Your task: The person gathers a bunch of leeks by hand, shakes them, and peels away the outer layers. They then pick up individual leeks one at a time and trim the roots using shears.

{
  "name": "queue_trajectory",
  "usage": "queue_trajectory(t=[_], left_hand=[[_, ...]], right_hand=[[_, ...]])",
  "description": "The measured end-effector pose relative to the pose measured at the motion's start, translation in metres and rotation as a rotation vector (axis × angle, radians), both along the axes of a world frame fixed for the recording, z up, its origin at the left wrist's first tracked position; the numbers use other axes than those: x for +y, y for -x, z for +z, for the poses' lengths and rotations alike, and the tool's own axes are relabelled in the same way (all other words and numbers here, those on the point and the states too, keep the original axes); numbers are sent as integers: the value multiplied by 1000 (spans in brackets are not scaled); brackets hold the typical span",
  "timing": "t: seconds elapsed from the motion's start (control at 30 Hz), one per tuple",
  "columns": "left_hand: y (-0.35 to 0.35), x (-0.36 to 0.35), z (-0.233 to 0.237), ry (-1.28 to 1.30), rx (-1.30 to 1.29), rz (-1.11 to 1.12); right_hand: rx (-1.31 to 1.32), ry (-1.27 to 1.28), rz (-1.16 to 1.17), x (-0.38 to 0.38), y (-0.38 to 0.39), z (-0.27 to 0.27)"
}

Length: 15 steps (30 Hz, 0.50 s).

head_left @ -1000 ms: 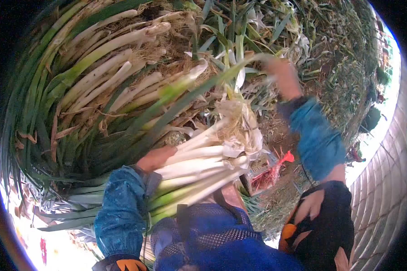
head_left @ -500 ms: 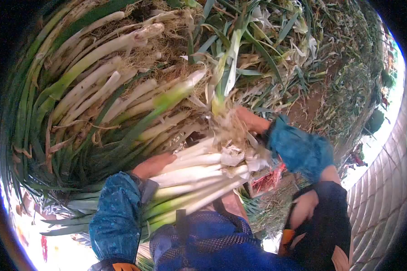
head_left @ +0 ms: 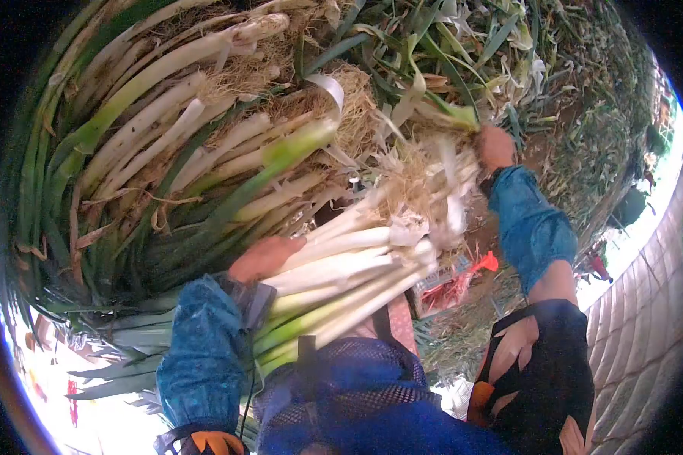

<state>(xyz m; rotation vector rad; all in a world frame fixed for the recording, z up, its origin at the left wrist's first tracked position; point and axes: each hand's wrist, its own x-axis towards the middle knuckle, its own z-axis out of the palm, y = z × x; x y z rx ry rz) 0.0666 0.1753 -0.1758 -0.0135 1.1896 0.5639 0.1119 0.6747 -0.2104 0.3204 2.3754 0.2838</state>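
Observation:
A bunch of leeks (head_left: 341,262), with white stems and pale green lower parts, lies across my lap with its stringy roots pointing right. My left hand (head_left: 265,258) is closed around the upper side of the bunch. Beyond the root ends, my right hand (head_left: 497,148) is closed on a peeled-off leek leaf (head_left: 455,114), yellowish green and blurred by motion. Loose roots and pale skins (head_left: 417,186) hang between that hand and the bunch. The fingertips of the right hand are hidden.
A large pile of untrimmed leeks (head_left: 152,144) fills the left, roots toward the middle. Discarded leaves (head_left: 493,45) cover the ground at the back right. Red ties (head_left: 451,292) lie in a small container beside the bunch. A quilted pale sheet (head_left: 637,334) is at far right.
My right hand has moved up and right, away from the roots, pulling the leaf along. The bunch has shifted slightly right, and the red ties show more. My left hand still holds the bunch.

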Motion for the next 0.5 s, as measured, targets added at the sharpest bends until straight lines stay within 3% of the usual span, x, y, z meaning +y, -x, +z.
queue_trajectory(t=[0.03,0.07,0.13,0.17,0.27,0.3,0.33,0.37,0.43,0.5], left_hand=[[2,-2,1,-9,-6,-30],[1,-5,1,-20,-16,-62],[-22,-25,-17,-153,96,-76],[-35,-34,-16,-214,135,-86],[-26,-21,-5,-155,79,-230],[-35,-29,-7,-128,103,-109],[-32,-30,-5,-146,117,-136],[-31,-27,-5,-166,127,-163],[-30,-25,-1,-179,115,-186],[-22,-20,7,-161,89,-166]], right_hand=[[-73,-168,-29,6,24,16],[59,-278,44,130,-3,-23],[175,-327,-232,206,60,66],[208,-605,90,271,61,73],[273,-417,574,150,95,126],[75,-447,517,135,82,81],[-123,-464,459,118,69,36],[-225,-292,370,84,60,19],[-254,338,221,-23,48,-3],[-285,747,227,-99,33,-31]])
